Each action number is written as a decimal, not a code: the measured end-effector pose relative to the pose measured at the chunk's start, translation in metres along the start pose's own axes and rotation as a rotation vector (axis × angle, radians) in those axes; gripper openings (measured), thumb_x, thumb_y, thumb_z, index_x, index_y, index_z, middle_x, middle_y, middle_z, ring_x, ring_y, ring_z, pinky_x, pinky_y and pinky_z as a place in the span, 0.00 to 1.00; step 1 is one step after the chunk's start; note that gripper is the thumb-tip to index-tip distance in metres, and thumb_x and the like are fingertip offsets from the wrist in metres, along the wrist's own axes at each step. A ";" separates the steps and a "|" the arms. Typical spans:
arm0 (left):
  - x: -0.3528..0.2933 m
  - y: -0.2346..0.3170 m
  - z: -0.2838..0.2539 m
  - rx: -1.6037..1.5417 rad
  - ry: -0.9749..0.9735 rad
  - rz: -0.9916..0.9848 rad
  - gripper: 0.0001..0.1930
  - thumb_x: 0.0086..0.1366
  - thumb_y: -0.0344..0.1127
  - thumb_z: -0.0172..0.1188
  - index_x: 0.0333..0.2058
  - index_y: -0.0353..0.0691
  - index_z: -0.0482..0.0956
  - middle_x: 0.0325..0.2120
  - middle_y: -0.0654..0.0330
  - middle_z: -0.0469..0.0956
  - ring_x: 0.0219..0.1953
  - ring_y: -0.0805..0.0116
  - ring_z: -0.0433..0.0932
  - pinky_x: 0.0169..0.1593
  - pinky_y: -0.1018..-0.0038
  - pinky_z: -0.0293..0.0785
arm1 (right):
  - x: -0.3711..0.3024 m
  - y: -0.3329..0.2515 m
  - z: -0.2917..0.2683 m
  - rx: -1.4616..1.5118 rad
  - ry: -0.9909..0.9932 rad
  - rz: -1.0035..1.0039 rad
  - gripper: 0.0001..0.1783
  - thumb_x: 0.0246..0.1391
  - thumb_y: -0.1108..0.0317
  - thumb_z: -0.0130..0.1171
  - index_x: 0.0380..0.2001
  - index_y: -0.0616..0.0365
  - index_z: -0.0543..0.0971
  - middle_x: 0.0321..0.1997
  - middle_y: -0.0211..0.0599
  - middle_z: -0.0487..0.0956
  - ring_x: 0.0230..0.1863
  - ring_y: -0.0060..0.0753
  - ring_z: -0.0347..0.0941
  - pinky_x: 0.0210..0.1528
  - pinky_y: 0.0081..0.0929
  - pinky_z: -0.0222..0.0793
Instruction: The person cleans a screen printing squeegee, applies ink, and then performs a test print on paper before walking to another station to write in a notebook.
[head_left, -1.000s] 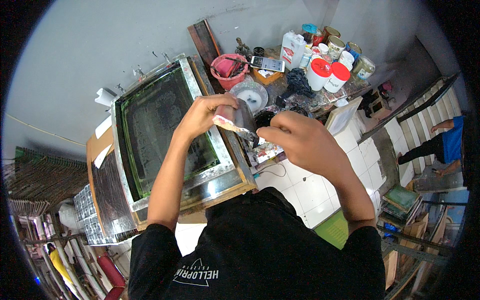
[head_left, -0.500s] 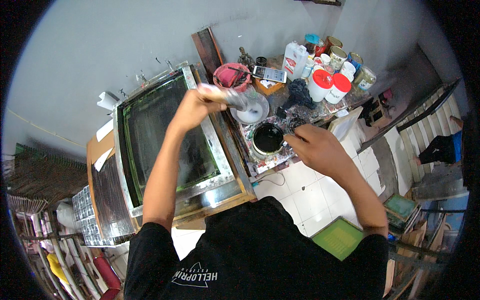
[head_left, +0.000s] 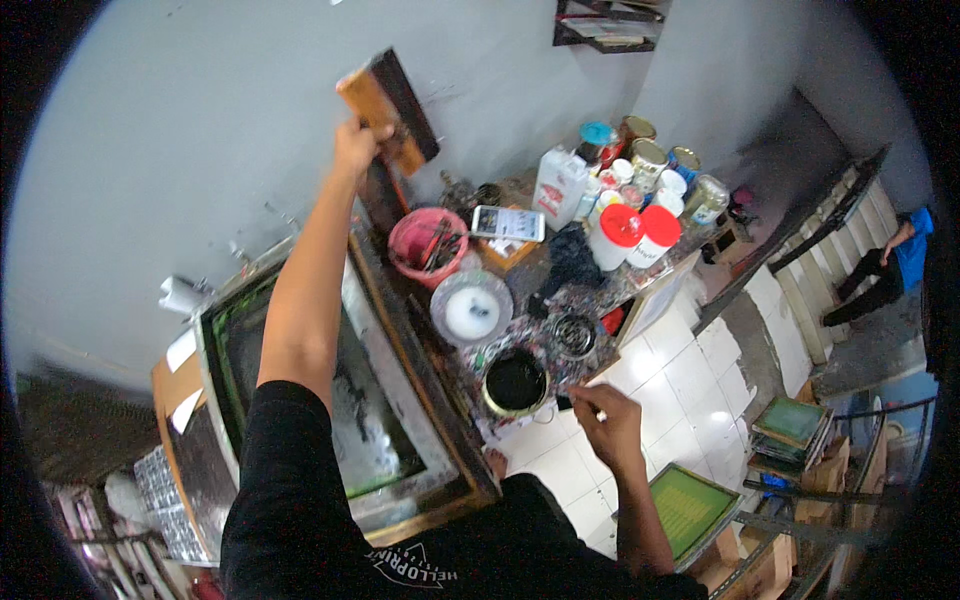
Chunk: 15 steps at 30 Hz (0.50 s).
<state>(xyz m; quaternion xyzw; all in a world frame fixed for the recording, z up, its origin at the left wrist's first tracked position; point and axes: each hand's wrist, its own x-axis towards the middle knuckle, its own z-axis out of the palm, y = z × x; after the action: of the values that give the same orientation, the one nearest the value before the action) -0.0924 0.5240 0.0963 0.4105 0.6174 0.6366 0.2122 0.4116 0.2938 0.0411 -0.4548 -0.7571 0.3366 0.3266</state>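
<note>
My left hand (head_left: 357,147) is raised near the wall, wrapped round the wooden handle of a squeegee (head_left: 372,98) with a dark blade side. Behind the squeegee, a brown board (head_left: 382,200) leans on the wall. My right hand (head_left: 612,428) is pinched beside an open tub of black ink (head_left: 515,380). A small dark thing shows at its fingertips, too small to name. Beyond the tub are a round dark lid (head_left: 574,335) and a grey bowl (head_left: 503,300) holding something white. A framed printing screen (head_left: 392,350) lies to the left, partly behind my left arm.
A pink bucket (head_left: 403,250), a phone (head_left: 508,223), a black cloth (head_left: 573,260), a white jug (head_left: 560,187) and red-lidded tubs (head_left: 622,228) crowd the bench. A green screen (head_left: 690,512) stands low at right. Another person (head_left: 890,265) is by the stairs.
My left hand has left the bowl, where it held a blurred brush-like thing, and now grips the squeegee higher by the wall. My right hand has drawn nearer to me. The view has shifted.
</note>
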 end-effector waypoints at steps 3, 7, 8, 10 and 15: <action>0.020 -0.062 0.028 0.064 -0.046 0.015 0.16 0.58 0.27 0.66 0.46 0.32 0.78 0.36 0.55 0.83 0.35 0.66 0.79 0.39 0.69 0.75 | -0.013 0.023 -0.007 0.084 0.027 0.180 0.09 0.53 0.76 0.65 0.40 0.60 0.85 0.32 0.42 0.83 0.27 0.30 0.79 0.33 0.25 0.75; 0.019 -0.117 0.028 -0.330 -0.249 -0.250 0.17 0.61 0.23 0.60 0.49 0.33 0.73 0.40 0.55 0.80 0.41 0.59 0.82 0.45 0.62 0.82 | -0.013 0.042 -0.007 0.035 0.007 0.188 0.11 0.56 0.72 0.63 0.43 0.58 0.83 0.38 0.43 0.83 0.38 0.41 0.82 0.41 0.32 0.78; 0.020 -0.127 0.022 -0.149 -0.235 -0.306 0.18 0.60 0.24 0.60 0.50 0.37 0.73 0.40 0.58 0.79 0.44 0.60 0.81 0.44 0.60 0.82 | -0.007 0.040 -0.007 0.036 0.012 0.212 0.11 0.57 0.73 0.63 0.43 0.57 0.83 0.36 0.40 0.83 0.35 0.35 0.81 0.38 0.29 0.76; 0.033 -0.153 0.011 -0.095 -0.308 -0.366 0.18 0.59 0.25 0.60 0.48 0.42 0.73 0.40 0.62 0.79 0.41 0.65 0.81 0.36 0.65 0.79 | -0.001 0.037 -0.009 0.044 0.020 0.213 0.11 0.57 0.73 0.63 0.43 0.55 0.84 0.34 0.37 0.83 0.33 0.30 0.79 0.36 0.27 0.74; 0.030 -0.165 0.053 0.004 -0.387 -0.468 0.17 0.59 0.26 0.59 0.47 0.44 0.73 0.38 0.64 0.80 0.34 0.68 0.81 0.30 0.72 0.74 | -0.008 0.039 -0.016 0.045 0.064 0.223 0.12 0.56 0.73 0.63 0.44 0.55 0.84 0.35 0.37 0.84 0.34 0.31 0.80 0.36 0.27 0.75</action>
<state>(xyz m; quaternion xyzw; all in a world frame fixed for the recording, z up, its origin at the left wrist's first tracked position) -0.1072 0.6042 -0.0593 0.3711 0.6447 0.4789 0.4661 0.4459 0.3037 0.0169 -0.5393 -0.6833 0.3728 0.3214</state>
